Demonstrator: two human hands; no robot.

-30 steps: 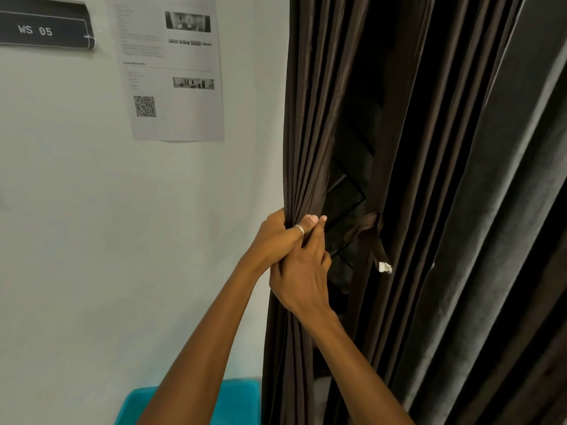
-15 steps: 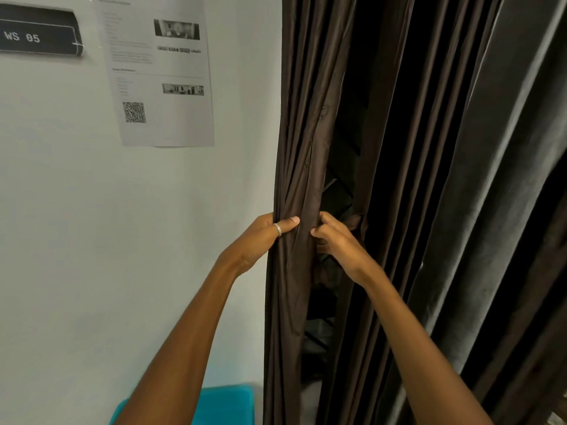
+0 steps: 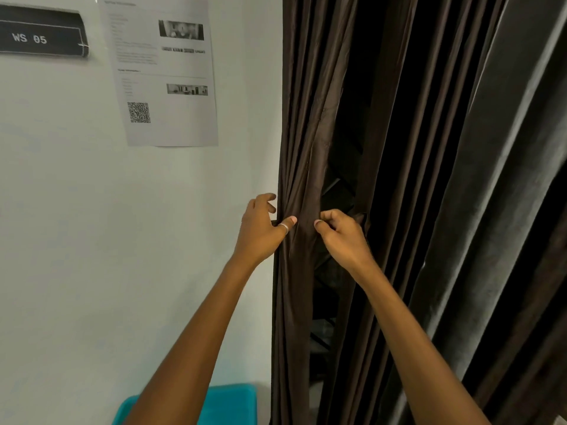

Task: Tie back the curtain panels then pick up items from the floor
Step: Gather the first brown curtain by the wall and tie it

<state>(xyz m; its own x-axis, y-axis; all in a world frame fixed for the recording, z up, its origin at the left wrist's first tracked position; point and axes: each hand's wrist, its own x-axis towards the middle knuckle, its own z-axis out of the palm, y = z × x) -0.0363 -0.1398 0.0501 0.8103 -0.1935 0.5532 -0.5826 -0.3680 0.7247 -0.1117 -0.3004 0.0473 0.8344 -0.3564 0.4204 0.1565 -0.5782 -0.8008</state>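
A dark brown curtain panel (image 3: 310, 124) hangs in folds next to the white wall. My left hand (image 3: 260, 231), with a ring on the thumb, holds the panel's left edge; its thumb presses the front of the bunched cloth and its fingers reach behind. My right hand (image 3: 343, 234) grips the cloth on the right side of the same bunch, fingers curled, and a dark tie-back strap end (image 3: 363, 219) shows just behind it. A grey curtain panel (image 3: 497, 210) hangs to the right. A dark gap between the folds shows black bars behind.
A printed paper sheet (image 3: 162, 72) with a QR code and a black sign (image 3: 40, 36) reading WS 05 are fixed on the white wall (image 3: 92, 240). A teal plastic bin (image 3: 227, 406) sits low by the wall, under my left forearm.
My hands, overlapped on the curtain edge a second ago, have parted. The right hand moved right to the other side of the bunch. The strap's white-tipped end is no longer visible.
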